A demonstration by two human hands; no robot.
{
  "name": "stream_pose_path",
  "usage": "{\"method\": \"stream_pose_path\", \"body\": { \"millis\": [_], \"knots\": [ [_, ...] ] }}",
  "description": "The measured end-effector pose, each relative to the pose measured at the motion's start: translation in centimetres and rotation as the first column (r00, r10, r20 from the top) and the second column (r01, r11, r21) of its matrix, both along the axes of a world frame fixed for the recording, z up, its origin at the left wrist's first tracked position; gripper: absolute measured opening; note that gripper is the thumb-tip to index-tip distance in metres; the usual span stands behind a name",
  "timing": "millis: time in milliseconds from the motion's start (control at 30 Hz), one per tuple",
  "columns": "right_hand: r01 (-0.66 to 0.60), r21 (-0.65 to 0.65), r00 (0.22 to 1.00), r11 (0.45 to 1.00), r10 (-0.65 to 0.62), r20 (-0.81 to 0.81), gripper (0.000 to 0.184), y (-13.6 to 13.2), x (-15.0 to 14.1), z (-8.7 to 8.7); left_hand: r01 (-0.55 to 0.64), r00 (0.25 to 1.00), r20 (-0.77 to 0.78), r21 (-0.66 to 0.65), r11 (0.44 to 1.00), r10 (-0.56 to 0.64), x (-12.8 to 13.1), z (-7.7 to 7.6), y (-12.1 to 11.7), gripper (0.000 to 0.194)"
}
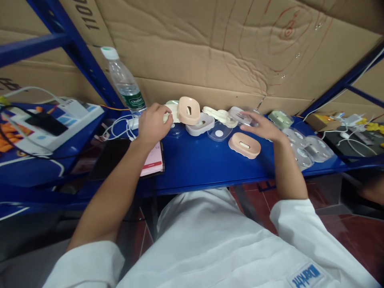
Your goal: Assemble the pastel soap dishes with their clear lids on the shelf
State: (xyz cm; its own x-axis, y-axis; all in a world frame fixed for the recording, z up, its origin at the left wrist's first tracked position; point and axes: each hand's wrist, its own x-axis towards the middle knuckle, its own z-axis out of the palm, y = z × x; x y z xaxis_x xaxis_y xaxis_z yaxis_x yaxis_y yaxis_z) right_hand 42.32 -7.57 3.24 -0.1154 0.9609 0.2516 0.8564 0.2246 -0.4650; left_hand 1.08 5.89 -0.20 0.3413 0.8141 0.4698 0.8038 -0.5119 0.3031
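My left hand [154, 123] is closed, its fingertips pinching the edge of a cream plastic part [173, 113]. Right beside it, a peach oval dish [189, 111] with a slot rests tilted on a pale lilac dish [200, 125]. Thumb and fingers of my right hand [265, 126] close on the edge of a clear plastic lid [244, 118], partly hidden by the fingers. Between the hands are a wavy cream part [220, 115] and another clear lid [220, 133] with a white round sticker. Nearer to me, a second peach dish [244, 145] lies on the blue shelf [192, 164].
A water bottle [127, 86] stands behind my left hand, near white cables [115, 124]. A phone [153, 160] with a lit screen lies under my left forearm. On the right are a green dish [280, 119] and several clear lids [318, 148]. Cardboard [192, 48] backs the shelf.
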Motion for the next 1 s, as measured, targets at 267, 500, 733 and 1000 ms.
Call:
{"method": "stream_pose_path", "body": {
  "millis": [267, 500, 733, 1000],
  "knots": [
    [0.033, 0.086, 0.965, 0.996, -0.055, 0.257, 0.066, 8.7, -4.3, -0.3, -0.028, 1.0, -0.002, 0.001, 1.0, 0.028, -0.1, 0.0, 0.0, 0.031],
    [-0.007, -0.009, 0.935, 1.0, 0.01, 0.356, 0.059, -3.8, -3.5, -0.4, -0.027, 0.999, 0.03, -0.003, 1.0, 0.027, -0.1, -0.3, 0.3, 0.027],
    [0.059, -0.027, 0.949, 0.998, -0.048, 0.311, 0.042, -8.8, -2.8, -5.0, -0.018, 0.999, 0.032, 0.018, 1.0, 0.017, 0.0, -0.3, 0.1, 0.028],
    [0.157, 0.031, 0.894, 0.987, -0.155, 0.42, 0.054, -9.3, -4.2, -5.6, -0.033, 0.999, 0.02, -0.012, 0.999, 0.033, -0.1, -0.3, 0.1, 0.028]
  ]
}}
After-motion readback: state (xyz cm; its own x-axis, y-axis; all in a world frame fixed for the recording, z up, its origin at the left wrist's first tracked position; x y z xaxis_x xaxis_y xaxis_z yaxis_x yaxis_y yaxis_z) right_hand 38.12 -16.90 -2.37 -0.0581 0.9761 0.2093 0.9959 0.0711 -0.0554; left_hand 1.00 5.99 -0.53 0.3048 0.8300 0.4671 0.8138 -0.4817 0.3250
